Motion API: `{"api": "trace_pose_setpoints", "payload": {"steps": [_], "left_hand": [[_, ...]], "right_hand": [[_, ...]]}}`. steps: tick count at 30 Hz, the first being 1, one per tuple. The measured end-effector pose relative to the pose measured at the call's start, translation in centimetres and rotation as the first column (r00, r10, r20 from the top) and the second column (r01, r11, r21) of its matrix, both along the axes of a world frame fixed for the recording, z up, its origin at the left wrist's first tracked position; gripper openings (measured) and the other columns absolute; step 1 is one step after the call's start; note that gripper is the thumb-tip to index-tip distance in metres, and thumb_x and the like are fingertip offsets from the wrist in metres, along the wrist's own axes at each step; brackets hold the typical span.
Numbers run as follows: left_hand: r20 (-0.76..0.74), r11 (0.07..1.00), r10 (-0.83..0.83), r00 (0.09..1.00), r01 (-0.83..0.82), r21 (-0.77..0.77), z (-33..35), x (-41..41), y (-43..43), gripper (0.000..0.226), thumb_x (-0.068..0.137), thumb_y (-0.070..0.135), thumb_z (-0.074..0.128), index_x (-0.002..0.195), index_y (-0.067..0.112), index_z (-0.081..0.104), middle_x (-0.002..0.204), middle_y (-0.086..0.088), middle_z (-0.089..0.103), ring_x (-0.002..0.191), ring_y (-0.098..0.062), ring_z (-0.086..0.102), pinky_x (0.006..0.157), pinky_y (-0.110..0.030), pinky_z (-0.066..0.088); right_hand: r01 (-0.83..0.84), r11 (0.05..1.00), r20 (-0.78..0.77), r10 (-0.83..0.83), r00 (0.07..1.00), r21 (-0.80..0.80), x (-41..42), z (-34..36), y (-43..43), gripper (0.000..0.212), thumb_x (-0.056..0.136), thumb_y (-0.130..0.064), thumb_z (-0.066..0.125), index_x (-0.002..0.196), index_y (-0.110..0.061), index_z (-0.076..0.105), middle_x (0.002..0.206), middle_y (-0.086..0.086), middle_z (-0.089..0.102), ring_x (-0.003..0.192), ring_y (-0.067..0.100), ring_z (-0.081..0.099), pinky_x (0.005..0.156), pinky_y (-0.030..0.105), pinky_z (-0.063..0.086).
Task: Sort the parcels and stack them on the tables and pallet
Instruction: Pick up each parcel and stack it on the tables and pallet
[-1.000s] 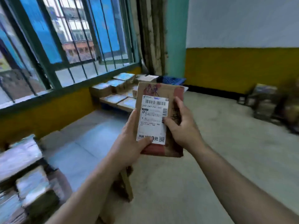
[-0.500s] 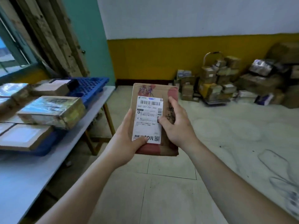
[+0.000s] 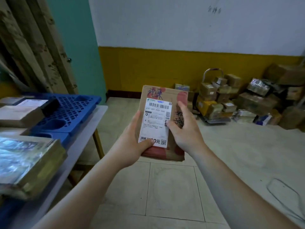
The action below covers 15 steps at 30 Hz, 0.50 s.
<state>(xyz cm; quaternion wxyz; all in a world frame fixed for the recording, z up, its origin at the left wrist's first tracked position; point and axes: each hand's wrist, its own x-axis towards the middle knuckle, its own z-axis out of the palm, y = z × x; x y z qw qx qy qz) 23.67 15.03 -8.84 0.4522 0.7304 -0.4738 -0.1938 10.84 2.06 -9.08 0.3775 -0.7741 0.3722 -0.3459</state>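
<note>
Holding cardboard parcel [image 3: 165, 92]: left grip [image 3: 132, 146], right grip [image 3: 186, 134] both clasping it. View swung round onto blue pallet [image 3: 74, 109] on surface [image 3: 92, 124]; placement pending.

From my station I count two hands, the left hand [image 3: 132, 146] and the right hand [image 3: 186, 134], one held parcel [image 3: 158, 92] and one white label [image 3: 155, 123] on its face. One tabletop [image 3: 85, 129] carries one blue pallet [image 3: 74, 109], on which I make out at least four boxes [image 3: 19, 115]. Against the far wall I see one trolley [image 3: 216, 120] and one heap of cartons [image 3: 254, 101], too many and too blurred to count.
</note>
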Motion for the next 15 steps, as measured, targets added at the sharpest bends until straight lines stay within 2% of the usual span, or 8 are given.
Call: {"api": "trace_pose_setpoints", "payload": {"steps": [3,5,7,9,11,12,13,15], "left_hand": [[-0.002,1.0,0.016,1.0,-0.016,0.022,-0.3,3.9,-2.2,0.095,0.084,0.021,0.07,0.139,0.056,0.001,0.105,0.046,0.032,0.097,0.011,0.048,0.079,-0.009,0.044],[0.0,0.998,0.046,0.999,-0.046,0.039,-0.6,6.5,-3.9,0.098,0.084,0.023,0.071,0.147,0.046,-0.001,0.112,0.042,0.029,0.109,0.006,0.042,0.085,-0.013,0.041],[-0.004,0.996,0.077,0.997,-0.076,0.048,-1.0,8.9,-5.6,0.097,0.084,0.021,0.071,0.147,0.046,0.0,0.104,0.05,0.025,0.108,0.009,0.041,0.083,-0.011,0.041],[-0.003,0.991,0.124,0.992,-0.124,0.046,-1.3,11.2,-7.4,0.097,0.084,0.021,0.071,0.145,0.049,0.001,0.099,0.051,0.028,0.1,0.013,0.045,0.079,-0.007,0.044],[0.016,0.985,0.172,0.985,-0.172,0.027,-1.2,13.2,-9.3,0.093,0.085,0.019,0.07,0.138,0.057,0.003,0.098,0.048,0.029,0.089,0.023,0.046,0.067,0.002,0.041],[0.027,0.981,0.191,0.981,-0.191,0.013,-1.1,14.2,-10.3,0.089,0.086,0.017,0.069,0.126,0.063,0.005,0.097,0.047,0.028,0.085,0.031,0.043,0.064,0.005,0.038],[0.028,0.977,0.215,0.976,-0.215,-0.002,-0.9,15.3,-11.3,0.086,0.086,0.013,0.068,0.114,0.065,0.006,0.096,0.046,0.026,0.081,0.037,0.038,0.063,0.007,0.035],[0.023,0.965,0.261,0.965,-0.261,-0.018,-0.5,17.7,-12.8,0.083,0.086,0.011,0.067,0.104,0.068,0.008,0.1,0.046,0.028,0.086,0.035,0.039,0.067,0.007,0.036]], "right_hand": [[-0.036,0.999,-0.008,0.036,0.999,0.018,4.0,-0.2,-2.5,0.069,0.095,-0.033,0.06,0.153,-0.038,0.022,0.156,-0.006,0.026,0.137,0.01,0.029,0.101,0.022,0.023],[-0.064,0.998,-0.008,0.064,0.998,0.027,6.9,-0.6,-4.5,0.069,0.095,-0.034,0.06,0.153,-0.038,0.022,0.156,-0.006,0.025,0.139,0.011,0.029,0.101,0.022,0.023],[-0.103,0.994,0.001,0.103,0.995,0.026,9.9,-1.1,-6.7,0.07,0.095,-0.035,0.061,0.153,-0.038,0.023,0.156,-0.006,0.026,0.139,0.012,0.03,0.103,0.023,0.024],[-0.145,0.989,-0.005,0.145,0.989,0.029,13.0,-1.6,-9.2,0.071,0.094,-0.036,0.062,0.153,-0.038,0.023,0.156,-0.006,0.026,0.138,0.012,0.031,0.103,0.024,0.025],[-0.19,0.981,-0.01,0.19,0.982,0.036,16.2,-2.0,-11.7,0.072,0.093,-0.038,0.063,0.153,-0.038,0.022,0.156,-0.006,0.026,0.139,0.013,0.031,0.104,0.024,0.025],[-0.219,0.975,-0.008,0.22,0.976,0.033,17.9,-2.1,-13.0,0.073,0.093,-0.039,0.064,0.153,-0.038,0.022,0.156,-0.006,0.026,0.139,0.013,0.032,0.105,0.025,0.027],[-0.254,0.967,-0.007,0.255,0.967,0.028,19.7,-2.1,-14.2,0.073,0.092,-0.039,0.064,0.153,-0.038,0.023,0.156,-0.005,0.027,0.138,0.013,0.033,0.105,0.025,0.028],[-0.324,0.946,-0.012,0.325,0.946,0.017,23.5,-1.8,-16.4,0.074,0.092,-0.038,0.065,0.153,-0.037,0.023,0.156,-0.004,0.028,0.137,0.013,0.035,0.106,0.025,0.028]]}}
